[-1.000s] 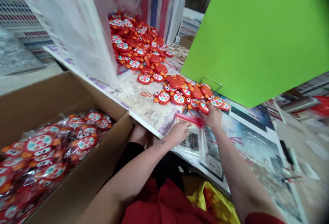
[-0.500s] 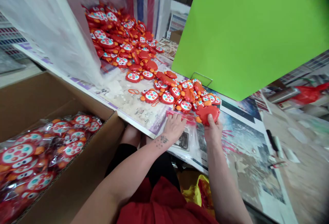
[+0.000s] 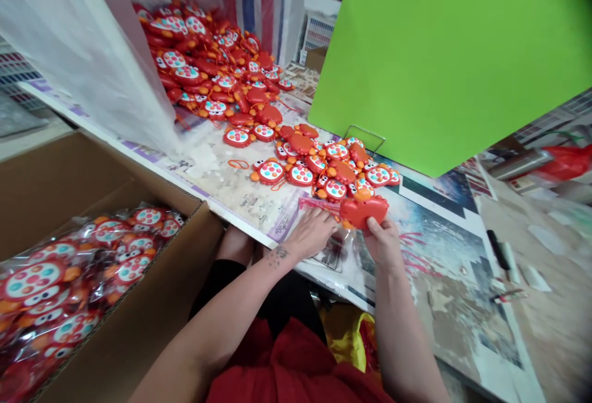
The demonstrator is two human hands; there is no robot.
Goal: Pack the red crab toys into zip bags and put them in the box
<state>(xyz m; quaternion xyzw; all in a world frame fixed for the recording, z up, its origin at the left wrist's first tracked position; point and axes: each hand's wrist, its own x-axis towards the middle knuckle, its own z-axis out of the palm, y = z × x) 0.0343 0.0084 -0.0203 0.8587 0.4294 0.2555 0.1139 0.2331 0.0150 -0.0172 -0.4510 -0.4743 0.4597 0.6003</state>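
My right hand grips a red crab-shaped toy, thumb on its plain red back. The toy is just above the table and right beside my left fingers. My left hand is closed at the mouth of a clear plastic bag, part of which it hides; a red-pink strip runs along the bags' top edge. Just beyond both hands lies a loose pile of the same toys, some showing white faces with coloured dots, others their red backs.
A big heap of these toys spills from a white and striped sack. At left, a cardboard box holds bagged toys. A green board stands behind the pile. A black marker-like item lies far right.
My right hand has brought the crab toy left and slightly down, close to my left hand. My left fingers, flatter on the bags before, are now curled at the bag's edge.
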